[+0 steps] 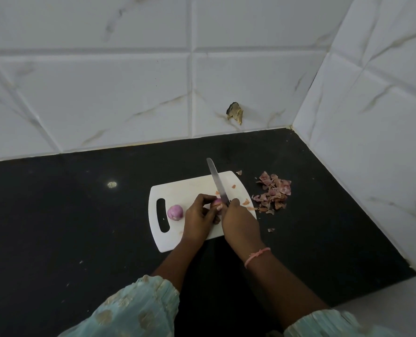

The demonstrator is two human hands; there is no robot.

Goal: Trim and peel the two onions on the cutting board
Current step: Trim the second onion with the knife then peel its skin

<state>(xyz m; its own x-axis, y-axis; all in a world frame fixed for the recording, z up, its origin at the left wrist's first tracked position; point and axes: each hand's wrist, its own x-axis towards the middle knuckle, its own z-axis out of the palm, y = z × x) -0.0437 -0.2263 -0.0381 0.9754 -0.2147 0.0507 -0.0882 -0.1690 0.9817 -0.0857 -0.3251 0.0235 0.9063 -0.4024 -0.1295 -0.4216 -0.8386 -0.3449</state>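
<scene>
A white cutting board (190, 188) lies on the black counter. A peeled purple onion (175, 212) sits on the board beside its handle slot. My left hand (198, 218) grips a second onion (217, 203) over the middle of the board; only a small pink part of it shows between the fingers. My right hand (238, 222) grips the handle of a knife (217, 181), whose blade points away from me and touches the held onion at its right side.
A heap of pink onion skins (273, 192) lies on the black counter (80, 215) right of the board, with a few scraps on the board's right end. White tiled walls (129, 93) close the back and right sides. A chipped hole (235, 112) marks the back wall.
</scene>
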